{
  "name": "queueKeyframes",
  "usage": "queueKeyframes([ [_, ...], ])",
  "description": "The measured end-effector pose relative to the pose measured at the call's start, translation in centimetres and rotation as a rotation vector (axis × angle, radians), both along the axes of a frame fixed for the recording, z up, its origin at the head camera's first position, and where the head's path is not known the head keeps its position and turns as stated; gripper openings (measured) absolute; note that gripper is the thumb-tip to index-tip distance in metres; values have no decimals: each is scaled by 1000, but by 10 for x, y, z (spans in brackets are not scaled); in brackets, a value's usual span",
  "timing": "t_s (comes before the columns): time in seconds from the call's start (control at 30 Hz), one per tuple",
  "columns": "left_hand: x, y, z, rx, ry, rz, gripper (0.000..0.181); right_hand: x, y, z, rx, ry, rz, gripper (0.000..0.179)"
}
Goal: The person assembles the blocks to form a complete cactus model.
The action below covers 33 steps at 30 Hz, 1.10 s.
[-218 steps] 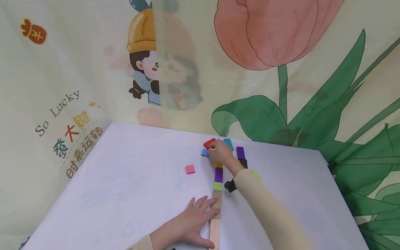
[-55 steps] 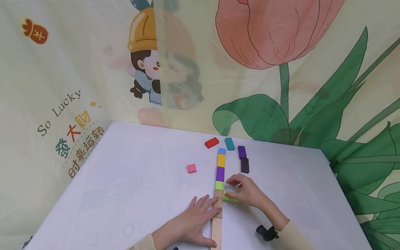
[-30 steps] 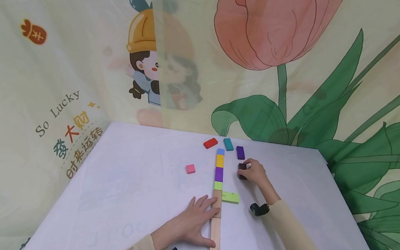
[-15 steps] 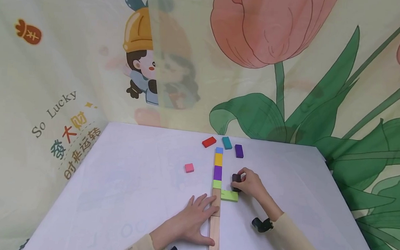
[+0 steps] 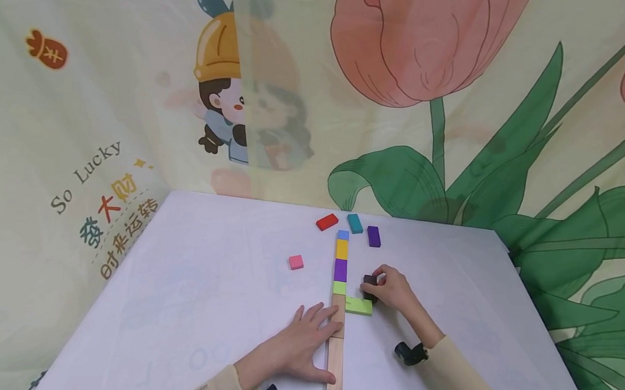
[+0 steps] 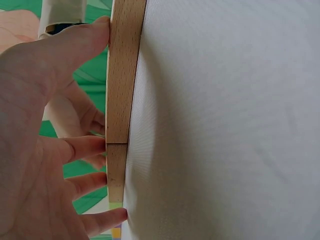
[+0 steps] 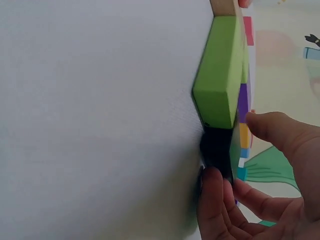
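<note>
A straight row of blocks runs away from me: two wooden blocks [image 5: 335,364] near, then a small green block [image 5: 339,288], a purple one [image 5: 340,270], a yellow one [image 5: 342,249] and a small blue one [image 5: 343,235]. My left hand [image 5: 298,348] rests along the left side of the wooden blocks, thumb and fingers spread. A lime green block [image 5: 358,306] lies crosswise, one end against the row's right side. My right hand [image 5: 396,291] pinches a black block [image 7: 217,145] at the far side of the lime block's right end.
Loose red [image 5: 327,221], teal [image 5: 355,224] and purple [image 5: 374,236] blocks lie near the table's back edge. A pink block [image 5: 296,262] sits left of the row. Behind the white table [image 5: 208,260] hangs a printed cloth [image 5: 293,52].
The blue block has joined the row's far end, and the lime block now lies against its side. My right hand has brought the black block nearer. My left hand has stayed put.
</note>
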State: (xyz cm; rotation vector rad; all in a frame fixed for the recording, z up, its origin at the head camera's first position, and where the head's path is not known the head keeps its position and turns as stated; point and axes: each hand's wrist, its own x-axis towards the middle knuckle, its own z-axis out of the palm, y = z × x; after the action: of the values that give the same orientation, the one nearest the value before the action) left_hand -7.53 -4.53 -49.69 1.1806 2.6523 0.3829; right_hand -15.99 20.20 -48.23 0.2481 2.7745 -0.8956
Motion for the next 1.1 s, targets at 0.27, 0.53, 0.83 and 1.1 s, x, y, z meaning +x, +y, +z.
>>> queueKeyframes([
  [0.27, 0, 0, -2, 20, 11, -5, 90, -34, 17, 9, -8, 140, -41, 43],
  [0.53, 1, -1, 1, 22, 9, -10, 89, -82, 19, 3, -5, 211, -57, 44],
  [0.83, 2, -3, 0, 27, 49, -19, 89, -102, 6, 1, 27, 105, -109, 54],
  [1.1, 2, -3, 0, 25, 25, -14, 89, -92, 7, 7, 39, 54, -18, 58],
])
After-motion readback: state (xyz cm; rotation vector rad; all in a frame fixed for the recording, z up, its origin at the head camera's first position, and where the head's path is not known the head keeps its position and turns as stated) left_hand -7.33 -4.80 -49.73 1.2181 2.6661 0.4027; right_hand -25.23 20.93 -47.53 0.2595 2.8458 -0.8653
